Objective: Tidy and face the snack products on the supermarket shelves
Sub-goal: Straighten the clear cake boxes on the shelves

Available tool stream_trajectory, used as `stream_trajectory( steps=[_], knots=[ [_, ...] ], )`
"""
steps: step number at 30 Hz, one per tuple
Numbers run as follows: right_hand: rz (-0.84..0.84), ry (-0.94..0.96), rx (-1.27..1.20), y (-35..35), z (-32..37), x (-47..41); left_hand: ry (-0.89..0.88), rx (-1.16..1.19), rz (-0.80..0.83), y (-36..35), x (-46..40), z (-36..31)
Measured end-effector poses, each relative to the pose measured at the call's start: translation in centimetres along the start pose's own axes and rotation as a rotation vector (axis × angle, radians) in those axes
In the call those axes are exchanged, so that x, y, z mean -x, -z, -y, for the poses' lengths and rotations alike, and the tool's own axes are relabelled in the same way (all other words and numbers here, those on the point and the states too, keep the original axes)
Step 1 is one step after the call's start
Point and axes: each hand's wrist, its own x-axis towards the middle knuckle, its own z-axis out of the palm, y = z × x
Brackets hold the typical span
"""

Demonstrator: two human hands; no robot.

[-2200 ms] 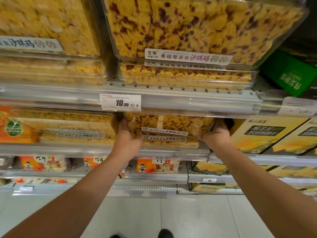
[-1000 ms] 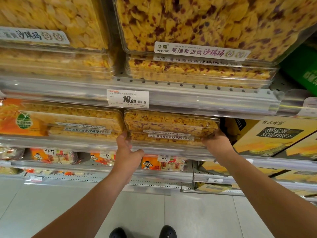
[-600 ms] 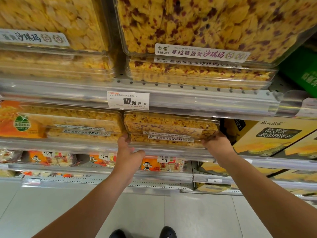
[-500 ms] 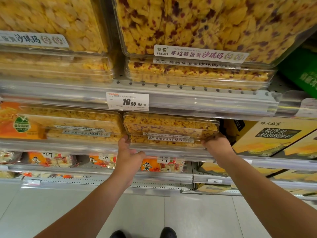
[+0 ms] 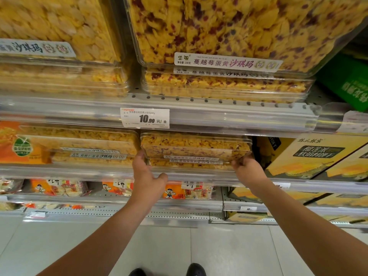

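- We face supermarket shelves (image 5: pixel 219 120), their clear rails running across the view, with a grey tiled floor (image 5: pixel 199 250) below.
- On the upper shelf sit big clear boxes: a cranberry sachima stack (image 5: pixel 229 56) at right and plain yellow sachima boxes (image 5: pixel 59 56) at left.
- On the middle shelf, yellow durian-cake cartons (image 5: pixel 314 156) stand at the right and almond sachima boxes (image 5: pixel 79 146) lie at the left.
- Between them, at the shelf's front edge, lies the stack we handle: a top cranberry sachima box (image 5: pixel 195 144) on a lower one (image 5: pixel 189 164).
- Our left hand (image 5: pixel 148 176) holds the stack's left end; its fingers reach up along the box corner, thumb spread out to the right below the rail.
- Our right hand (image 5: pixel 247 170) grips the right end, fingers curled round the corner of the boxes; we cannot tell how far they go behind.
- Small cartoon-printed snack packs (image 5: pixel 185 192) line the lower shelf.
- A white price tag (image 5: pixel 145 118) reading 10.90 hangs on the rail above the stack.
- Two black shoe tips (image 5: pixel 196 269) show at the bottom.
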Motion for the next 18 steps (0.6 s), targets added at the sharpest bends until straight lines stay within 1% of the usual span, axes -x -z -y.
stream_trajectory(
  steps=[5, 11, 16, 18],
  knots=[
    [0.004, -0.018, -0.012, -0.1, 0.1, 0.2, -0.023, 0.005, 0.017, -0.1, 0.2, -0.1],
    [-0.005, 0.005, -0.022, -0.2, -0.2, 0.4, -0.022, -0.008, 0.014, 0.1, 0.3, 0.1],
    [-0.029, 0.061, -0.001, -0.4, -0.2, 0.9, -0.029, 0.005, -0.042, 0.6, 1.1, 0.0],
    [-0.026, 0.043, -0.019, -0.1, -0.1, 1.6, -0.072, -0.024, -0.035, 0.6, 2.5, 0.2]
  ],
)
